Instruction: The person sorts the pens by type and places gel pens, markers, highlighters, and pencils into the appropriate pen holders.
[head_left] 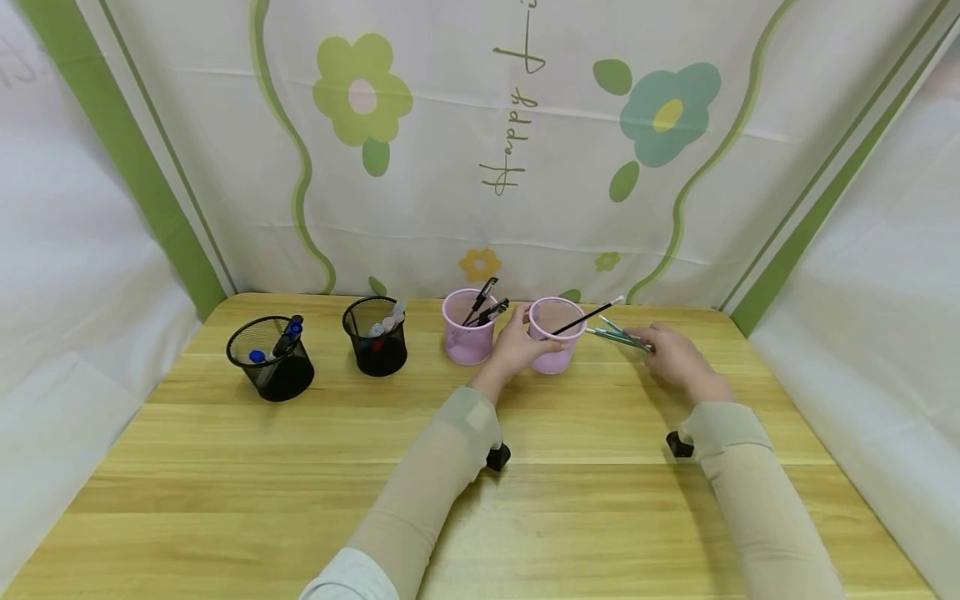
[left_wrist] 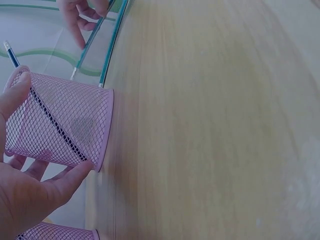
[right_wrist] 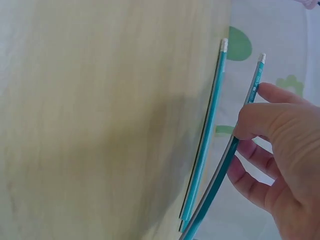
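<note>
My left hand grips the right-hand pink mesh pen cup, thumb and fingers spread round its side. One dark pencil with a white eraser end leans inside that cup and pokes out over the rim. To the right of the cup, my right hand pinches a teal pencil between thumb and fingers, tilted with one end raised. In the right wrist view, further teal pencils lie on the table beside the held one. How many lie there is hard to tell.
Another pink mesh cup with black pens stands just left of the gripped cup. Further left are a black mesh cup with pale-capped pens and another black mesh cup with blue-capped and dark markers. A floral cloth hangs behind the wooden table.
</note>
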